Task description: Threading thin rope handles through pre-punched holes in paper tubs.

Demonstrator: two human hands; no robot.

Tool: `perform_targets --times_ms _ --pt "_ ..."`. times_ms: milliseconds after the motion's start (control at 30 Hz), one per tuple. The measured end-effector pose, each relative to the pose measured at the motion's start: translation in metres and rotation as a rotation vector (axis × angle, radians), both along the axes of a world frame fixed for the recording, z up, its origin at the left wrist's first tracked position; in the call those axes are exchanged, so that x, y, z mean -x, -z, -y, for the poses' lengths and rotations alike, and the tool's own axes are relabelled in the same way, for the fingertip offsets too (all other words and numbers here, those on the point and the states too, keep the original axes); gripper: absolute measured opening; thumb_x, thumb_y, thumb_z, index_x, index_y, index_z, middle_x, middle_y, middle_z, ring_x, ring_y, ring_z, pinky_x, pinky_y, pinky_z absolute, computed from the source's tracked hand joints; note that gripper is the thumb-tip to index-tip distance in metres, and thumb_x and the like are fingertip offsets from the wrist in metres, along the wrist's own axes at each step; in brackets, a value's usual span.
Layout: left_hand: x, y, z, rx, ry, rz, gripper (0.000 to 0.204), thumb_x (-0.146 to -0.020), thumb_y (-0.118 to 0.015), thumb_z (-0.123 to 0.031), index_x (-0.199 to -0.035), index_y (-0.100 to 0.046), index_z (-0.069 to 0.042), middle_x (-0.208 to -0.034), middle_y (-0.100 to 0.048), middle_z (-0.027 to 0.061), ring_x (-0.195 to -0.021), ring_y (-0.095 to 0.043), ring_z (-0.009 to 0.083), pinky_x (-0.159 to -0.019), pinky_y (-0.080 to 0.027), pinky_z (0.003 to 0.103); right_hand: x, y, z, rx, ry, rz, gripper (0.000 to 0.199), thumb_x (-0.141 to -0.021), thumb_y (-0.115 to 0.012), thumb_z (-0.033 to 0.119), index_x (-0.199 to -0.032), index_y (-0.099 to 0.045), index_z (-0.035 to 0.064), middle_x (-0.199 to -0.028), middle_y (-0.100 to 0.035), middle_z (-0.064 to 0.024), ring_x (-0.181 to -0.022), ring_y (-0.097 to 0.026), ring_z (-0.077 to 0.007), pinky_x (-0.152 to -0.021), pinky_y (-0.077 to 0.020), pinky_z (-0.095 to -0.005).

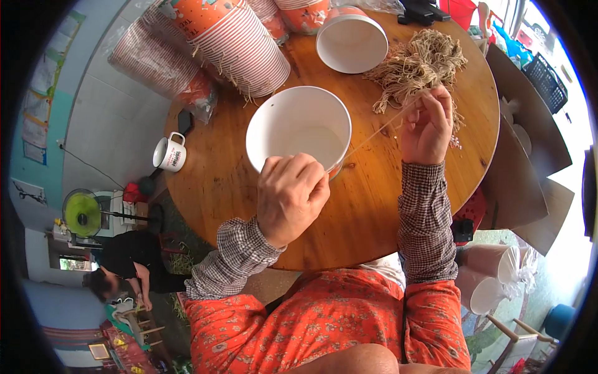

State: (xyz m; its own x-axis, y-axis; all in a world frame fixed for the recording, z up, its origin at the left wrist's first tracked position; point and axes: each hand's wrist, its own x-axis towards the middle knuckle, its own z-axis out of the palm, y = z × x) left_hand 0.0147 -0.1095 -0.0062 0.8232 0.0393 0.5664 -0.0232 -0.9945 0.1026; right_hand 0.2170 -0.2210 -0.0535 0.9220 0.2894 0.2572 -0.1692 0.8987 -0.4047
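Observation:
A white-lined paper bucket stands upright on the wooden table in front of me, with a small hole in its far left wall. My left hand is closed at its near rim; the fingertips are hidden behind the knuckles. My right hand, raised to the right, pinches a thin tan cord. That cord stretches straight down to the bucket's right side, where its end is out of sight. Just beyond my right hand lies a tangled pile of tan cords.
Tall stacks of striped orange paper buckets fill the far left of the round table. Another white bucket sits farther back. A white mug is near the left edge. Open cardboard boxes flank the right; a person bends at lower left.

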Motion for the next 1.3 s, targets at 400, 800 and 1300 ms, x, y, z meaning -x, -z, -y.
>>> perform_targets --times_ms 400,800,1300 --pt "0.009 0.014 -0.032 -0.294 0.128 0.076 0.026 -0.076 -0.062 -0.002 -0.102 -0.06 0.0 -0.085 -0.054 0.0067 -0.074 -0.058 0.0216 -0.071 -0.047 0.034 -0.008 0.026 0.014 0.098 0.173 0.051 0.01 -0.088 -0.054 -0.002 -0.094 -0.053 0.005 -0.075 -0.057 -0.0031 -0.055 -0.051 -0.0096 -0.045 -0.039 -0.0211" --pt "0.057 0.018 -0.046 -0.183 0.218 0.113 0.027 -0.079 -0.058 -0.005 -0.106 -0.064 -0.004 -0.089 -0.061 0.0038 -0.083 -0.06 0.0187 -0.084 -0.048 0.036 -0.045 -0.012 0.077 0.122 -0.229 0.145 0.017 -0.097 -0.047 0.005 -0.111 -0.053 -0.0033 -0.101 -0.061 -0.0115 -0.098 -0.061 -0.0217 -0.089 -0.0524 -0.0322" --pt "0.072 -0.025 -0.075 0.977 0.359 0.041 0.026 -0.097 -0.054 -0.016 -0.116 -0.061 0.001 -0.107 -0.067 0.0091 -0.097 -0.063 0.014 -0.093 -0.045 0.029 0.093 -0.102 -0.015 0.382 -1.04 0.179 0.02 -0.1 -0.044 0.019 -0.101 -0.055 0.0026 -0.073 -0.054 0.0007 -0.055 -0.045 -0.0052 -0.043 -0.034 -0.018"
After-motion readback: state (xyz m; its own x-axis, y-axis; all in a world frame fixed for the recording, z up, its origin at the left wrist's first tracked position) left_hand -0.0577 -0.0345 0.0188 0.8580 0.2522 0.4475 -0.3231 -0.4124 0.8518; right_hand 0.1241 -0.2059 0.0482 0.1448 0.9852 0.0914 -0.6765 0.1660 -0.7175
